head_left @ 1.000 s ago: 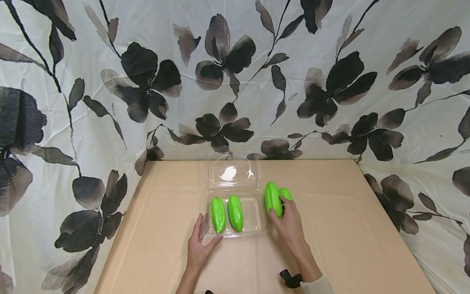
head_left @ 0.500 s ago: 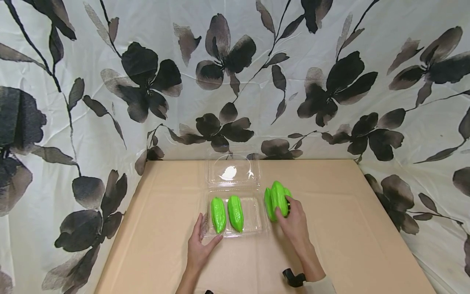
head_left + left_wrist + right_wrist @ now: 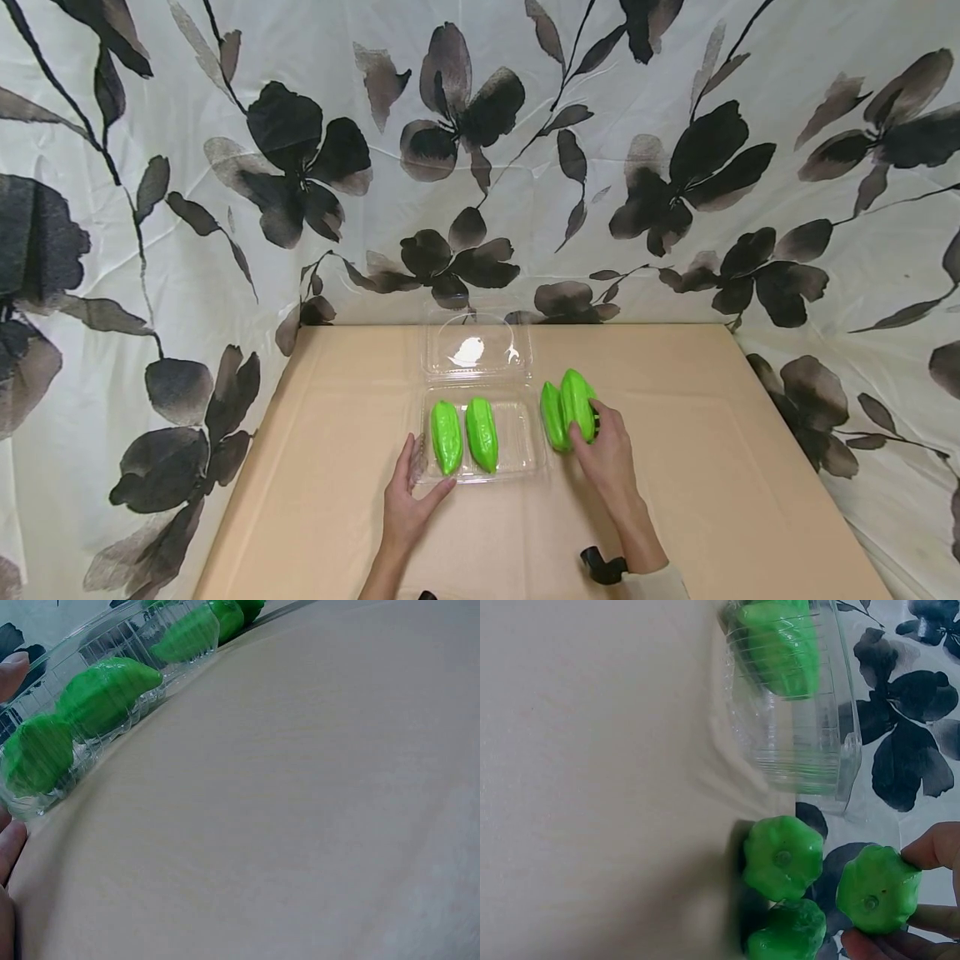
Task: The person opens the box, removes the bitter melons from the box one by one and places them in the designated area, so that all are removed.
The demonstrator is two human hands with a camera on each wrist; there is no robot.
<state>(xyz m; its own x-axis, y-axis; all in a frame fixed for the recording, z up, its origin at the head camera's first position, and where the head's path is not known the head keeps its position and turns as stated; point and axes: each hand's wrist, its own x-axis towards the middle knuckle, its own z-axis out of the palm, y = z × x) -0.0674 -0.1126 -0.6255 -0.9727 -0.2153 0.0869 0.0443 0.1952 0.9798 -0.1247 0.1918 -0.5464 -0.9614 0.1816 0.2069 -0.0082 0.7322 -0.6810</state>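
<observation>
A clear plastic clamshell container lies with its lid folded back. Two bright green, ridged, cucumber-shaped vegetables lie side by side in its left and middle parts. My left hand holds the container's near left corner, thumb at the front and fingers along the side. Right of the container, my right hand pinches another green vegetable between thumb and fingers, raised above the table. Below it two more lie on the table, one green vegetable nearer the container and another mostly hidden in the head view.
The table has a plain tan cover. A white cloth with dark flowers hangs behind it and at both sides. A black strap piece is on my right wrist.
My right hand has moved a little to the right with the vegetable it pinches, uncovering the one beside the container. My left hand and the container stay in place.
</observation>
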